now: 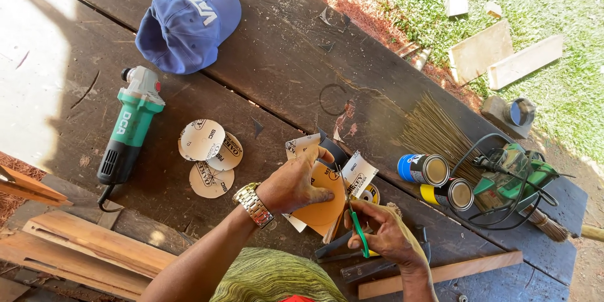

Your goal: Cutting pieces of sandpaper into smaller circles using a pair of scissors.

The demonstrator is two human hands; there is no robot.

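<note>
My left hand [294,182], with a metal watch on its wrist, holds a tan sheet of sandpaper [322,209] above the dark wooden table [264,56]. My right hand [385,233] grips green-handled scissors [356,219] whose blades are set into the sheet's edge. Pale paper offcuts [360,172] stick out around the sheet. Three cut sandpaper discs [209,157] lie on the table to the left of my hands.
A green angle grinder [129,129] lies at the left and a blue cap [187,24] at the back. Two small tins [434,179], a broom [440,135] and a green power tool with cable [513,173] are on the right. Wooden planks [88,245] sit front left.
</note>
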